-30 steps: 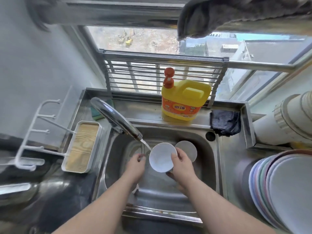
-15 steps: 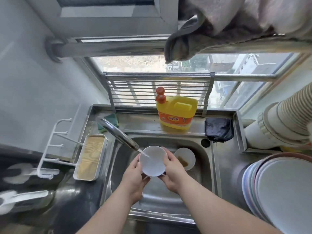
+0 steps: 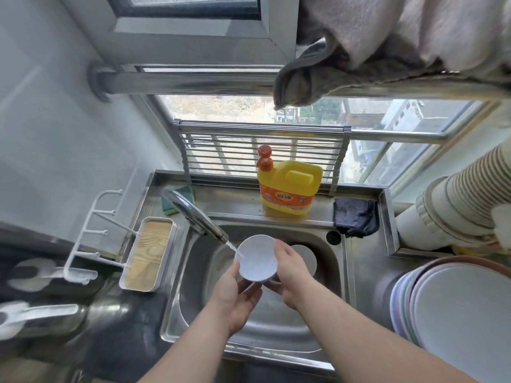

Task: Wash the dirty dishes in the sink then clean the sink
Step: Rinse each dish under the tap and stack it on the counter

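Water from the faucet (image 3: 197, 217), at ten o'clock of the sink (image 3: 338, 272), falls into a small white bowl (image 3: 257, 258) over the basin. Left hand (image 3: 235, 295) cups it from below, right hand (image 3: 290, 268) grips its three-o'clock rim. Another dish (image 3: 309, 258) lies behind. Yellow detergent jug (image 3: 289, 186) stands at twelve.

The brushed stainless-steel sink (image 3: 340, 275) has a dull satin sheen, and the curved chrome tap (image 3: 193, 214) at its 10 o'clock is glossier and mirror-smooth. The small round white bowl (image 3: 257, 258) looks like smooth glazed ceramic, and the yellow plastic detergent jug (image 3: 290, 186) at 12 o'clock is shiny. The dark blue folded cloth (image 3: 355, 217) at 2 o'clock is matt and nubbly, while the white tray with a wood-grain insert (image 3: 148, 252) at 9 o'clock looks matt.
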